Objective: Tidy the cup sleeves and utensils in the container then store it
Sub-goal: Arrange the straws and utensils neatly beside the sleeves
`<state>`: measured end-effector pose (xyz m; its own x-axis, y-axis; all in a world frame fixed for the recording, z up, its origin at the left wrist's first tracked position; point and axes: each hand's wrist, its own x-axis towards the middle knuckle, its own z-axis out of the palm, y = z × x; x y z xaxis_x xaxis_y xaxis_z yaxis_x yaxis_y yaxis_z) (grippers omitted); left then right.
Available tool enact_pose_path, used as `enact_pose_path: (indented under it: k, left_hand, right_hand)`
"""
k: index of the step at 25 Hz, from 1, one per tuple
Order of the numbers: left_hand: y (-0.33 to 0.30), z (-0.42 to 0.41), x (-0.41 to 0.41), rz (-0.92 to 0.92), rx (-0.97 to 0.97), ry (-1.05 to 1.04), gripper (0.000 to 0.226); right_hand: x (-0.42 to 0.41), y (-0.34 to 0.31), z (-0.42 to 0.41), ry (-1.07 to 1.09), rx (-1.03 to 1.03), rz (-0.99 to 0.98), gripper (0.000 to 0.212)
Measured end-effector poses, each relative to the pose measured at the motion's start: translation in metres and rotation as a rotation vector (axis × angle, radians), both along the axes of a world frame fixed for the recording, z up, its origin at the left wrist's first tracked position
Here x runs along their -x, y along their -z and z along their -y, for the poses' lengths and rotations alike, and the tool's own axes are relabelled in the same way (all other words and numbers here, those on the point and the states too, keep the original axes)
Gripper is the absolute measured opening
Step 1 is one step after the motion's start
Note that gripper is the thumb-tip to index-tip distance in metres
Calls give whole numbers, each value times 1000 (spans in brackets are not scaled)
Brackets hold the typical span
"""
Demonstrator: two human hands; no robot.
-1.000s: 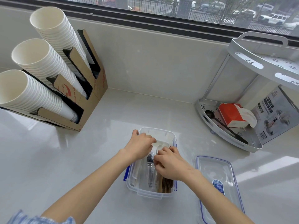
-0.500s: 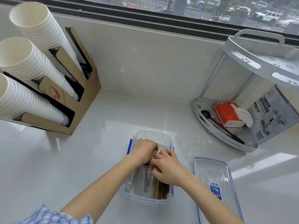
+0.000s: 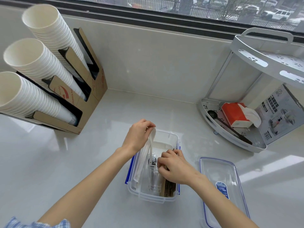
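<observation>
Left hand [image 3: 139,137] now raised from inside clear container [image 3: 171,137], fingers pinched on bowl of white spoon [image 3: 151,142], handle angled down inside. Right hand [image 3: 175,168] curled, pressing brown cup sleeves [image 3: 169,188] at container's right side. Lid [image 3: 221,191] flat on counter [image 3: 49,162], just right.

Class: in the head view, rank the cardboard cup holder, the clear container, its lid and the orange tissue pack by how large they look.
1. Cardboard cup holder
2. Clear container and lid: look alike, not ranked
3. Orange tissue pack, though it lies farther from the camera
</observation>
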<state>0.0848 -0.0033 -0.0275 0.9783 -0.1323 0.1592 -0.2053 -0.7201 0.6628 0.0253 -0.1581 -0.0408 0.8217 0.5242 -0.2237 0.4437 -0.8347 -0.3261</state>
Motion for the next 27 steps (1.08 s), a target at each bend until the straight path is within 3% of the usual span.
enact_pose_path:
  k: [2, 5, 10, 15, 19, 27]
  left_hand:
    - [-3, -5, 2, 18, -25, 4, 22]
    - [-3, -7, 6, -1, -38, -7, 23]
    - [11, -4, 23, -171, -255, 185, 27]
    - [26, 4, 36, -38, -562, 187, 33]
    - [35, 0, 38, -55, -723, 209, 28]
    - [37, -4, 45, -106, -876, 260, 37]
  right_hand:
    - [0, 0, -1, -3, 1, 2, 41]
    - [-1, 0, -3, 14, 10, 9, 31]
    - [-2, 0, -6, 23, 61, 20, 33]
    - [-3, 2, -8, 5, 125, 44, 31]
    - [-4, 3, -7, -14, 140, 38, 32]
    - [4, 8, 4, -6, 44, 48, 35]
